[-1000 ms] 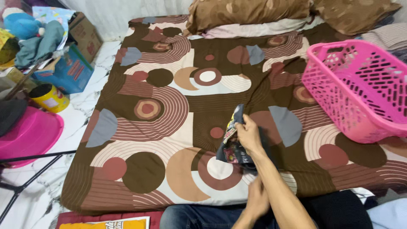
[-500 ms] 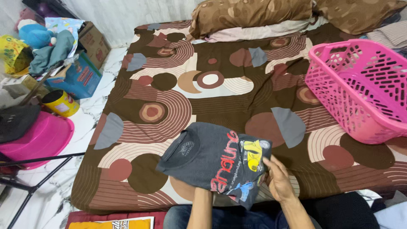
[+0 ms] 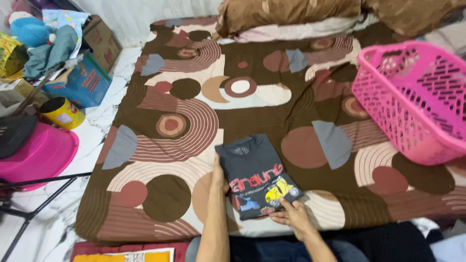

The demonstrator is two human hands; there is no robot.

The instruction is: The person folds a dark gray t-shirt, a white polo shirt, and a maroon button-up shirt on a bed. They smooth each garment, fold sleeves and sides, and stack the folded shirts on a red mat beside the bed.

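Note:
A dark grey T-shirt [image 3: 255, 167] with a red, yellow and blue print lies folded flat on the brown patterned bedspread [image 3: 194, 121] near its front edge. My left hand [image 3: 219, 175] rests along the shirt's left edge, fingers on the fabric. My right hand [image 3: 293, 217] presses on the shirt's lower right corner with fingers spread. Neither hand lifts the shirt.
A pink slatted laundry basket [image 3: 412, 102] stands on the bed to the right. Brown pillows [image 3: 291, 14] lie at the head of the bed. On the floor to the left are a pink tub [image 3: 41, 155], a yellow tin [image 3: 62, 112], a blue box [image 3: 80, 82] and soft toys.
One second ago the shirt was bunched in my hands. Half a second ago it was held up partly folded; it now lies flat on the bedspread with both hands on its edges.

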